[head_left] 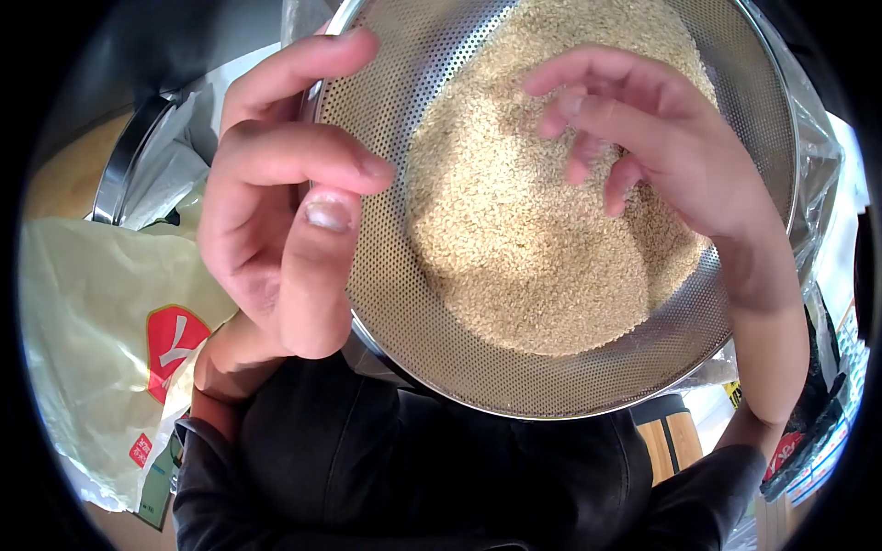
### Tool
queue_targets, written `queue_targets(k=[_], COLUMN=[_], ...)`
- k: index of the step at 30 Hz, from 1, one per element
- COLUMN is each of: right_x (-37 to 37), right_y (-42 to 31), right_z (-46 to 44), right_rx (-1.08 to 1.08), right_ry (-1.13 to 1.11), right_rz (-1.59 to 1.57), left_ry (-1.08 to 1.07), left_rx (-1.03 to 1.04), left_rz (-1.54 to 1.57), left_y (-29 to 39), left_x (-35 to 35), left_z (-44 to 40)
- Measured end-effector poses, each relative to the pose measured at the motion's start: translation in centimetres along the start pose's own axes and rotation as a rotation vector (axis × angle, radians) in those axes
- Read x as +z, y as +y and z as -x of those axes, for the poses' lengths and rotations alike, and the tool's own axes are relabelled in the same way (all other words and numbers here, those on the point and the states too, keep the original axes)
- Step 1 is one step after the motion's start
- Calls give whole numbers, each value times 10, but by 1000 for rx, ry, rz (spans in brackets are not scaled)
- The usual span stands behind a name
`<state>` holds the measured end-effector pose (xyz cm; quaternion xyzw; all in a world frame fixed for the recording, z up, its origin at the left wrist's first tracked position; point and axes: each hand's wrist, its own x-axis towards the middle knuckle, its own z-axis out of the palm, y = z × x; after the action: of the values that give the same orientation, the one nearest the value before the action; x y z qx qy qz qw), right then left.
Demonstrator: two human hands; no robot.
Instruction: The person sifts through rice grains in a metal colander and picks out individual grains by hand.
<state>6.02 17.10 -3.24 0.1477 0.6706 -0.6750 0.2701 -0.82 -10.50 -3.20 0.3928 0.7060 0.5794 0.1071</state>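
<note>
A wide metal sieve (514, 386) with a perforated bottom and a shiny rim lies in front of me, over my lap. In it is a broad heap of small tan grains (524, 248) that look like sesame seeds. My left hand (285, 202) is raised close to the camera at the sieve's left rim, thumb pressed against a bent finger. Whatever may be pinched there is too small or hidden to make out. Over the upper right of the heap hovers my right hand (643, 129), fingers curved and apart, slightly blurred, with nothing visible in it.
To the left lies a pale plastic bag (101, 312) with a red label. Behind it stands a round container (133, 165) with a metal rim. Clear plastic film (818, 165) shows beyond the sieve's right edge, with printed packaging (827, 450) lower right.
</note>
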Motion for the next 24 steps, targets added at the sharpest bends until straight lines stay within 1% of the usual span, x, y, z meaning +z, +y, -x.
queue_targets(k=[1,2,4,5,6,8,11,14,16,20,22,24], right_x=[-2,-2,1,5,9,15,19,19,23,22,21,23], right_y=[-4,0,16,22,29,35,38,34,31,34,39,38], right_z=[2,1,-3,-6,-11,-14,-10,-5,-5,-10,-14,-14], right_rx=[10,9,-374,-375,-524,-674,-686,-662,-547,-561,-614,-596], right_ry=[61,60,251,252,287,321,283,248,394,397,383,395], right_rz=[239,240,680,681,769,854,893,839,781,860,871,880], left_ry=[-1,-4,-9,-6,-6,7,11,24,40,26,17,15], left_rx=[3,3,6,8,7,0,2,36,58,36,34,43], left_rz=[8,9,9,11,12,14,13,41,72,51,46,45], left_y=[0,-1,-1,-2,-2,-2,-2,-14,-17,-12,-11,-11], left_x=[0,0,0,0,0,1,1,-6,-9,-7,-5,-6], left_z=[0,0,-1,-1,0,1,1,4,7,5,5,5])
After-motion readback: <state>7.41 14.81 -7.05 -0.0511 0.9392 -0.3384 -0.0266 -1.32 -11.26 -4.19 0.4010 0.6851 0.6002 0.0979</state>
